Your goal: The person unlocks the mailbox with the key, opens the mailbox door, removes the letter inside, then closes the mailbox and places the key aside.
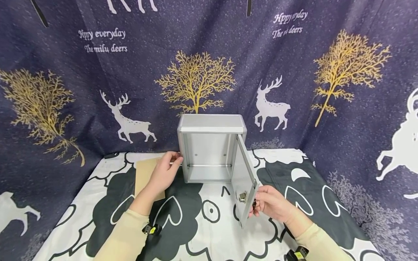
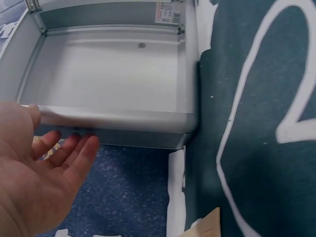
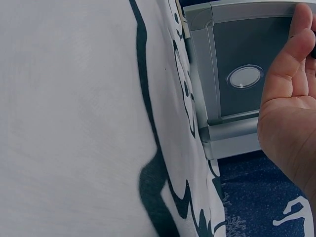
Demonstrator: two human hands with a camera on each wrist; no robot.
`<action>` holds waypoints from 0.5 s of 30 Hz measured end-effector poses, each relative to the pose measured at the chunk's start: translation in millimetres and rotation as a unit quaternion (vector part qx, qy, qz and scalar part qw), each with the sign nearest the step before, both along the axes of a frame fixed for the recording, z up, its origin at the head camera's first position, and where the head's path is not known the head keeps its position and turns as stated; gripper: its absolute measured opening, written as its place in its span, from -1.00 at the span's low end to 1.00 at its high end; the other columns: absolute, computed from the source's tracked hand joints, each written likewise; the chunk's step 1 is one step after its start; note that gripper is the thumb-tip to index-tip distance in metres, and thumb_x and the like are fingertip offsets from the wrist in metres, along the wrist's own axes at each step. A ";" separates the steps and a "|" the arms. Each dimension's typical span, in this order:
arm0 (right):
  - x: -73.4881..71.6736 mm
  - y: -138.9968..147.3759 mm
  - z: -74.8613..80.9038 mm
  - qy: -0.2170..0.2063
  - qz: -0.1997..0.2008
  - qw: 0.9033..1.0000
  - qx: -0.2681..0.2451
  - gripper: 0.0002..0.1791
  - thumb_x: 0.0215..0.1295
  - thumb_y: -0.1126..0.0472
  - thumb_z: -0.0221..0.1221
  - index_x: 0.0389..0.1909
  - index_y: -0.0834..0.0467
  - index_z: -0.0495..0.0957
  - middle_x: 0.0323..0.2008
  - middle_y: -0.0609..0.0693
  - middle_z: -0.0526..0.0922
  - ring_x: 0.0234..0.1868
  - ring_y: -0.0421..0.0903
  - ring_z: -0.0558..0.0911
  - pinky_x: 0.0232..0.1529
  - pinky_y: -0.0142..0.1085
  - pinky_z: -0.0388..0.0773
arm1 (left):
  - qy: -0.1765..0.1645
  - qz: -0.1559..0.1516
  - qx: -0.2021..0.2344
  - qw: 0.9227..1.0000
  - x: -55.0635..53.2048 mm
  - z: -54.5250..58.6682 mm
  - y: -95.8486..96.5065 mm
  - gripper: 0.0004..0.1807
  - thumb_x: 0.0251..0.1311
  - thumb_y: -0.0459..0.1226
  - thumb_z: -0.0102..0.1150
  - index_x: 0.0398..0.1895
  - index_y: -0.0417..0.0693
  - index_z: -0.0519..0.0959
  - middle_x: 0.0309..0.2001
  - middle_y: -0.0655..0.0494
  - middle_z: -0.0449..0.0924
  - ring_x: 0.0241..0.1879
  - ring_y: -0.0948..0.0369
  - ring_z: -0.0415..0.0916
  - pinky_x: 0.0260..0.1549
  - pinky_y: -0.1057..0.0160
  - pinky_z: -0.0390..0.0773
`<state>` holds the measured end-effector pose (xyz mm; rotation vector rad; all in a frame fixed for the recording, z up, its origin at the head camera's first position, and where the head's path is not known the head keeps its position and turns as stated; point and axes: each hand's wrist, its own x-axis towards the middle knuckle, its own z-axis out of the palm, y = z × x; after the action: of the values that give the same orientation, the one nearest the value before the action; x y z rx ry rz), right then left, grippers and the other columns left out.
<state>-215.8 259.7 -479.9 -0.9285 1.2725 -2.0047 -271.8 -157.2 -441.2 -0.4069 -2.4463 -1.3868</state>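
**Light brace, wide-open door**

The silver metal box stands upright on the black-and-white patterned cloth, its grey hinged door wide open. The left hand, fingers loosely bent, merely touches the box's side; the right hand pinches the door's lock edge. Pulling hard could drag or tip the box; slamming could trap a fingertip.

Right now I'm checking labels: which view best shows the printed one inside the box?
The left wrist view: it looks into the box and shows the printed label, though too small to read. I can't make it out in the head view; the right wrist view doesn't show it.
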 end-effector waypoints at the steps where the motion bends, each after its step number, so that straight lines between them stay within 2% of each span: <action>1: -0.2 -0.2 0.1 0.000 0.001 1.000 -0.001 -0.43 0.70 0.46 -0.27 0.09 0.21 0.79 -0.18 0.06 0.89 -0.14 -0.12 0.89 -0.21 -0.37 0.73 | 0.002 0.004 -0.007 1.000 -0.5 -1.6 0.4 -0.74 0.74 -0.19 0.13 0.18 -0.21 0.60 0.19 -0.15 0.65 0.22 -0.10 0.65 0.18 -0.16 0.63; 7: -0.3 -0.8 0.7 0.002 0.000 1.000 0.000 -0.44 0.69 0.46 -0.25 0.08 0.20 0.79 -0.19 0.06 0.89 -0.14 -0.12 0.89 -0.22 -0.38 0.73 | 0.006 0.029 -0.041 0.999 -0.6 -7.7 4.4 -0.76 0.76 -0.15 0.08 0.11 -0.15 0.60 0.13 -0.10 0.66 0.18 -0.11 0.65 0.14 -0.17 0.59; 15: -0.3 -0.3 0.9 0.001 0.000 1.000 0.001 -0.44 0.69 0.45 -0.26 0.09 0.21 0.79 -0.18 0.07 0.89 -0.13 -0.11 0.89 -0.21 -0.38 0.73 | -0.003 0.038 -0.061 0.997 -0.1 -10.2 5.4 -0.73 0.77 -0.09 0.07 0.04 -0.10 0.60 0.03 -0.06 0.66 0.08 -0.06 0.65 0.08 -0.14 0.59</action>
<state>-216.1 259.4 -478.9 -0.9298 1.2757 -2.0016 -271.9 -151.8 -451.4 -0.3339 -2.5307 -1.2146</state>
